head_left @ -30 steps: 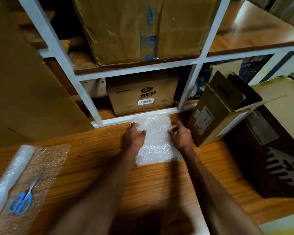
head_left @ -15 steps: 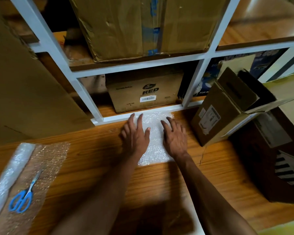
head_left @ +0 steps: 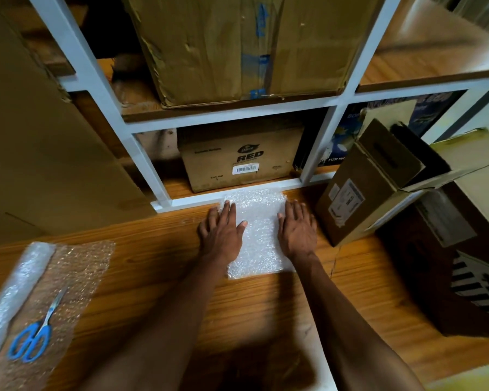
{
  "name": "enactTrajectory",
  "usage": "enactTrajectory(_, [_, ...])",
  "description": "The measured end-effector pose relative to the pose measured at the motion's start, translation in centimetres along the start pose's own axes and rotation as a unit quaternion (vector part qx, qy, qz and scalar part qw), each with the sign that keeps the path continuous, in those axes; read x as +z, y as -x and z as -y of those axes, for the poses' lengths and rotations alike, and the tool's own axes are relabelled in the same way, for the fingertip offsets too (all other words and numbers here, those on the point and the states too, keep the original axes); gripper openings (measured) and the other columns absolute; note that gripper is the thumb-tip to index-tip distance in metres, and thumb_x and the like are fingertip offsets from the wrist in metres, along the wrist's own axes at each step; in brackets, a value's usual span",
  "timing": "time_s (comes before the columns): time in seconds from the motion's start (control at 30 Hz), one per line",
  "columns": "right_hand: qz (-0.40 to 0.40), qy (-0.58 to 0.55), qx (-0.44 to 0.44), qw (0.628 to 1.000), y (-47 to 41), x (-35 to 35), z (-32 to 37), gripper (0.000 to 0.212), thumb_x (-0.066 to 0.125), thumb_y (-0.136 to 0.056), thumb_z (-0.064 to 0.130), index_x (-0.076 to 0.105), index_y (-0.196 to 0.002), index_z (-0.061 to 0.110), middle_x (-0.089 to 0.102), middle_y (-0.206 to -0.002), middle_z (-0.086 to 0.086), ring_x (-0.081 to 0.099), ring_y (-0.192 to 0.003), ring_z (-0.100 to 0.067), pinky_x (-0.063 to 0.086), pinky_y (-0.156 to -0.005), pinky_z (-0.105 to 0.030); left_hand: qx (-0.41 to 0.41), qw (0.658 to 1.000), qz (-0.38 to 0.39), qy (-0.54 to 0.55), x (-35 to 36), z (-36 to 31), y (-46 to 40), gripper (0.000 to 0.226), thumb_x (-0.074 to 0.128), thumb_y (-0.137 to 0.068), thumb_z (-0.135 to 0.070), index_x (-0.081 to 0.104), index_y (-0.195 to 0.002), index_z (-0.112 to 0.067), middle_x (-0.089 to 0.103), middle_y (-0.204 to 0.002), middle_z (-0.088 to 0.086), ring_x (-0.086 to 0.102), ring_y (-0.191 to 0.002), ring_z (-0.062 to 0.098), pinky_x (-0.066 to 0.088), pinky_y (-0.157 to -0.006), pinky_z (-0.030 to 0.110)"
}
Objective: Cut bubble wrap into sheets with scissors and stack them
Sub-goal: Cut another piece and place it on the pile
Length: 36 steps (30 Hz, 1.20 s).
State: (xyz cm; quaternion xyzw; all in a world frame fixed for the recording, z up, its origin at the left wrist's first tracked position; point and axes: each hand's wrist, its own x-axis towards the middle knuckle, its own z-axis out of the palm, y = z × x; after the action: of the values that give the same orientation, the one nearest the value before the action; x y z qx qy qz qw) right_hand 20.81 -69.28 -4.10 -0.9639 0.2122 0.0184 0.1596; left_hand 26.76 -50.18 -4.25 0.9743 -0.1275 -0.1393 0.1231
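Head view: a stack of bubble wrap sheets point(head_left: 259, 235), white and glossy, is pressed flat at the far edge of the wooden worktop point(head_left: 153, 272) by the left hand point(head_left: 222, 231) and right hand point(head_left: 297, 231), fingers straight, nothing gripped. Blue-handled scissors point(head_left: 33, 335) lie on the unrolled bubble wrap roll point(head_left: 20, 280) at the left edge. Cardboard boxes point(head_left: 237, 162) fill white shelving point(head_left: 141, 153) behind.
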Motion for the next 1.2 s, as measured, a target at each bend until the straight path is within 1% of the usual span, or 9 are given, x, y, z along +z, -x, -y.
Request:
enactTrajectory(0.1, [-0.067,-0.030,-0.017,0.997,0.7,-0.9,0.3,0.053,0.029,-0.112,0.038,0.038,-0.159,0.014,0.038,-0.164,-0.014,0.030,-0.154,-0.033,0.025,-0.125,-0.051,-0.003,0.998,-0.046,0.034,-1.0,0.2,1.0,0.066,0.021,-0.107,-0.060,0.014,-0.164,-0.029,0.004,-0.173,-0.008,0.004,-0.158,0.025,0.012,-0.122,0.053])
enactTrajectory(0.2, [-0.119,-0.046,-0.057,0.990,2.2,-1.7,1.3,0.041,0.041,-0.110,0.028,0.052,-0.146,0.013,0.053,-0.146,-0.015,0.051,-0.131,-0.035,0.045,-0.110,-0.050,0.004,0.996,-0.080,0.045,-1.9,0.6,2.2,0.060,0.025,-0.107,-0.058,0.031,-0.158,-0.028,0.020,-0.169,-0.005,0.018,-0.152,0.024,0.019,-0.120,0.050])
enactTrajectory(0.33, [-0.136,-0.084,-0.145,0.977,5.3,-1.0,3.3,0.032,0.052,-0.106,0.019,0.061,-0.135,0.011,0.059,-0.134,-0.014,0.057,-0.121,-0.035,0.052,-0.100,-0.046,0.025,0.993,-0.097,0.066,-2.9,2.1,5.1,0.051,0.030,-0.108,-0.053,0.041,-0.152,-0.029,0.033,-0.161,-0.003,0.026,-0.144,0.023,0.027,-0.115,0.047])
enactTrajectory(0.43, [-0.145,-0.095,-0.182,0.968,7.9,0.4,5.3,0.029,0.058,-0.102,0.015,0.065,-0.130,0.010,0.064,-0.128,-0.012,0.058,-0.115,-0.032,0.054,-0.093,-0.046,0.029,0.990,-0.108,0.084,-3.2,4.0,7.6,0.048,0.033,-0.108,-0.051,0.044,-0.149,-0.029,0.035,-0.158,-0.003,0.026,-0.145,0.022,0.027,-0.117,0.047])
enactTrajectory(0.6, [-0.102,-0.095,-0.232,0.963,13.1,2.5,10.1,0.033,0.047,-0.099,0.029,0.063,-0.125,0.015,0.063,-0.120,-0.010,0.056,-0.106,-0.030,0.053,-0.088,-0.045,-0.005,0.988,-0.130,0.078,-1.8,9.3,11.8,0.040,0.040,-0.105,-0.050,0.053,-0.137,-0.030,0.046,-0.146,-0.003,0.040,-0.132,0.023,0.038,-0.109,0.045])
enactTrajectory(0.8, [-0.040,-0.125,-0.276,0.952,18.2,7.3,17.0,0.033,0.060,-0.089,0.015,0.063,-0.122,0.015,0.064,-0.107,-0.011,0.061,-0.096,-0.036,0.053,-0.082,-0.044,-0.042,0.982,-0.172,0.070,-0.4,18.0,16.2,0.030,0.047,-0.099,-0.046,0.065,-0.116,-0.029,0.059,-0.125,0.000,0.051,-0.114,0.028,0.046,-0.095,0.044])
enactTrajectory(0.93, [0.024,-0.157,-0.248,0.956,20.9,10.0,22.3,0.026,0.053,-0.101,0.026,0.059,-0.124,0.017,0.065,-0.112,-0.014,0.063,-0.098,-0.040,0.053,-0.079,-0.045,-0.050,0.976,-0.202,0.062,-1.1,24.1,18.8,0.035,0.038,-0.093,-0.046,0.066,-0.105,-0.028,0.061,-0.113,0.001,0.055,-0.106,0.030,0.049,-0.088,0.044])
enactTrajectory(1.07, [0.093,-0.138,-0.212,0.963,23.6,12.2,28.4,0.032,0.047,-0.107,0.038,0.055,-0.131,0.019,0.062,-0.126,-0.011,0.061,-0.113,-0.035,0.053,-0.087,-0.044,-0.073,0.968,-0.230,0.066,-2.8,30.7,21.3,0.015,0.060,-0.083,-0.026,0.067,-0.096,-0.026,0.063,-0.105,0.004,0.056,-0.101,0.034,0.050,-0.082,0.046])
enactTrajectory(1.2, [0.133,-0.130,-0.149,0.971,25.8,14.1,33.6,0.042,0.052,-0.104,0.050,0.056,-0.127,0.016,0.068,-0.121,-0.015,0.066,-0.112,-0.039,0.055,-0.086,-0.044,-0.118,0.960,-0.245,0.067,-4.6,36.4,23.8,0.022,0.073,-0.073,-0.013,0.067,-0.091,-0.025,0.062,-0.099,0.006,0.057,-0.097,0.035,0.051,-0.077,0.046])
